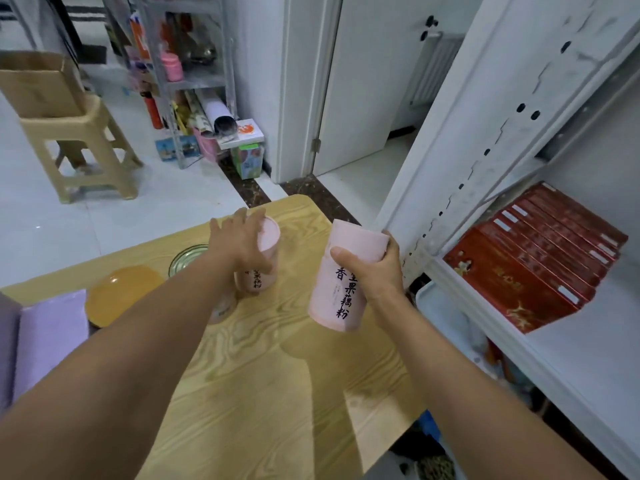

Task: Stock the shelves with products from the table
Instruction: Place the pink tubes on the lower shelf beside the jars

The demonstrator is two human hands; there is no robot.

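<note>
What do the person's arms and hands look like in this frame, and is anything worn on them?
Both are bare. The left forearm and left hand, like the right forearm and right hand, show no sleeve, glove, watch or bracelet up to the frame edge. No ring shows on the fingers in view.

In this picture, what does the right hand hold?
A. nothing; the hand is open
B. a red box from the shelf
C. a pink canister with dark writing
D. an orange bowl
C: the right hand has its fingers and thumb curled round a pink canister with dark writing, while the left hand grips the top of a second pink canister that stands on the table.
</note>
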